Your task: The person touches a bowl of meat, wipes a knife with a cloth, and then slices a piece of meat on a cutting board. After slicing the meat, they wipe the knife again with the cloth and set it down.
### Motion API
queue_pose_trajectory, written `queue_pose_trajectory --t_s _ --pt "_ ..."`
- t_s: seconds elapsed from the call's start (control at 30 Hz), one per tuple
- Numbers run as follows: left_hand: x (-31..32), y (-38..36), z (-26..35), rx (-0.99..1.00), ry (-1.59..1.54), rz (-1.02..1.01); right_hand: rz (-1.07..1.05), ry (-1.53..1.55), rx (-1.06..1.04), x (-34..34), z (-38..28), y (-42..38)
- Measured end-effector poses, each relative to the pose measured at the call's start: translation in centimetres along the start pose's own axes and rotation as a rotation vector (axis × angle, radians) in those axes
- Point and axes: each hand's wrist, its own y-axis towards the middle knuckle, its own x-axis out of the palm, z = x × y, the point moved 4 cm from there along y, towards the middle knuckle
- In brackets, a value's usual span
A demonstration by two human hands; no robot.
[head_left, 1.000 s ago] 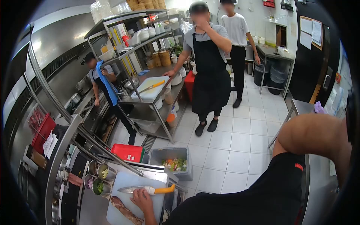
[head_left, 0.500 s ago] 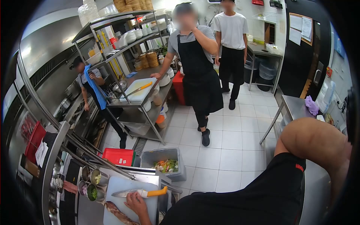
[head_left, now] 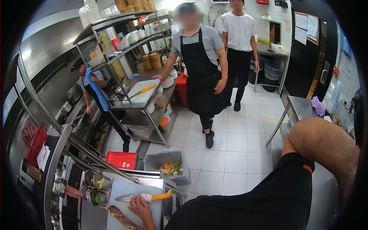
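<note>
My left hand [head_left: 141, 208] lies on a white cutting board [head_left: 143, 188], its fingers spread and touching the heel of a kitchen knife [head_left: 161, 196]. The knife has a yellow handle and its blade points left. Below the hand is a long piece of raw meat [head_left: 123, 217] on the same board. My right arm is bent at the right side, with its elbow raised; the right hand itself is out of sight. Beside the board stand several metal containers [head_left: 96, 198] with chopped green, purple and pale ingredients.
A grey bin [head_left: 184, 163] with vegetable scraps stands beyond the board, next to a red lid [head_left: 119, 159]. A person in a black apron [head_left: 201, 69] leans on a steel shelf unit [head_left: 163, 136] bearing another board and knife. Two other people stand nearby. A steel table [head_left: 303, 106] is at right.
The aproned person has lowered a hand from the face to the side. The person in the white shirt has shifted slightly right. My left hand stays on the knife and board.
</note>
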Motion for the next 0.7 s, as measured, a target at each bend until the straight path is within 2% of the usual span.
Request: queue_pose_trajectory --t_s 0.7 --pt "0.0 -0.1 0.0 0.007 0.012 0.022 -0.007 -0.027 0.012 -0.7 -0.1 -0.1"
